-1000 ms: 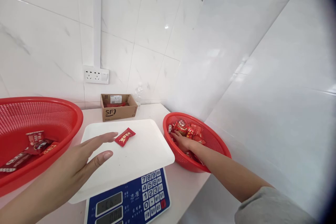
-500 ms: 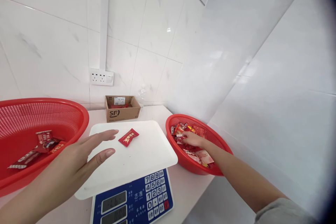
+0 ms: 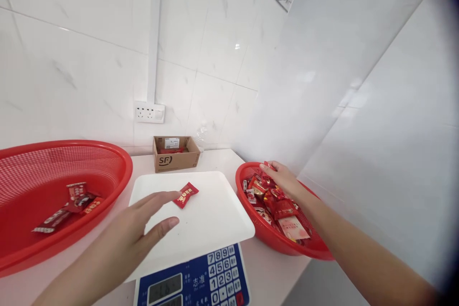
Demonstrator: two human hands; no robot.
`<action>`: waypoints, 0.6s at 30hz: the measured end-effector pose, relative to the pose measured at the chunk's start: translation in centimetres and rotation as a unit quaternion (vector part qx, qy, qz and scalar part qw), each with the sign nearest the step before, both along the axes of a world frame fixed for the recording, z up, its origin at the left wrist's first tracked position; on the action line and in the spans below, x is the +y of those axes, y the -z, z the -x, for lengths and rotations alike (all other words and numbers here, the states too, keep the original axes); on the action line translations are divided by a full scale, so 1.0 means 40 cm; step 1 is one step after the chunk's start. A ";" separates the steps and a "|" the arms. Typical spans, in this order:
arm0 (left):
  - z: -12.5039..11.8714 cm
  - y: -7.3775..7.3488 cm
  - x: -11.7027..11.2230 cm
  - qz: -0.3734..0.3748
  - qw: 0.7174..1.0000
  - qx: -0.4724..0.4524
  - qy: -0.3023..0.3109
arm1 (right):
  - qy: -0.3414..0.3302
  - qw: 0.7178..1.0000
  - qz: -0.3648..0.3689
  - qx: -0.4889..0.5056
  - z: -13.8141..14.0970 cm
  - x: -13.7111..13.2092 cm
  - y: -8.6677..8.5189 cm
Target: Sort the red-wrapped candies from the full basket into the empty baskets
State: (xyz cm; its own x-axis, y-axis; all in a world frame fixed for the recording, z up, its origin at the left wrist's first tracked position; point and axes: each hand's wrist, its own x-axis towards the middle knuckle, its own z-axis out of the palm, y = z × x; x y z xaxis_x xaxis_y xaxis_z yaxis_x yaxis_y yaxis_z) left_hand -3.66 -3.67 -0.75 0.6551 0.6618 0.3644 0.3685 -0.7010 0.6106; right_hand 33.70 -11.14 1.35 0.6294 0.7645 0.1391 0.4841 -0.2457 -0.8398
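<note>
My left hand reaches over the white weighing tray of a digital scale, its fingers apart. Its fingertips come up to a small red wrapped candy lying on the tray; whether they touch it I cannot tell. On the right, my right hand is above the far side of a red basket. A red wrapped candy is pinched in its fingertips, partly hidden by them. Under that hand the basket holds many red and gold candy packets.
A larger red basket with several wrapped bars stands on the left. Behind the scale sit a cardboard box and a clear plastic bottle. A wall socket is above; walls close in at the back and right.
My right hand has risen from among the packets toward the basket's far rim, now with a red candy. My left hand's fingertips have come closer to the candy on the tray. The view has shifted slightly.
</note>
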 end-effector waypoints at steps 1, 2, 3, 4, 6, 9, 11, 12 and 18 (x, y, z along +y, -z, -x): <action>-0.008 -0.003 -0.009 0.035 0.999 -0.019 0.015 | -0.033 0.998 -0.026 0.039 0.032 0.012 -0.012; -0.016 -0.004 -0.019 0.076 0.996 -0.039 0.031 | -0.075 0.993 -0.048 0.082 0.070 0.023 -0.024; -0.024 -0.004 -0.028 0.120 0.990 -0.059 0.048 | -0.117 0.983 -0.064 0.124 0.114 0.033 -0.034; -0.032 -0.003 -0.036 0.163 0.981 -0.075 0.067 | -0.151 0.974 -0.074 0.151 0.161 0.041 -0.041; -0.044 0.003 -0.048 0.240 0.960 -0.097 0.102 | -0.223 0.956 -0.056 0.183 0.258 0.052 -0.048; -0.056 0.013 -0.055 0.323 0.925 -0.135 0.151 | -0.330 0.924 -0.014 0.195 0.383 0.058 -0.040; -0.062 0.017 -0.054 0.357 0.904 -0.168 0.165 | -0.382 0.902 0.009 0.202 0.440 0.060 -0.030; -0.065 0.017 -0.052 0.368 0.897 -0.188 0.158 | -0.404 0.889 0.021 0.215 0.460 0.061 -0.026; -0.070 0.012 -0.028 0.405 0.881 -0.233 0.076 | -0.408 0.901 0.026 0.147 0.474 0.076 -0.026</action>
State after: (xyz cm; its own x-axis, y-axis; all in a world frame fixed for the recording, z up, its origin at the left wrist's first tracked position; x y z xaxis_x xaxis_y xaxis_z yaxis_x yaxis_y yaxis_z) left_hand -0.85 -4.80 -1.24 0.6637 0.7451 0.0656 -0.1149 0.0150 0.9933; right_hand 14.74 -8.10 2.40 -0.1421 0.9898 0.0086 0.2807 0.0487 -0.9586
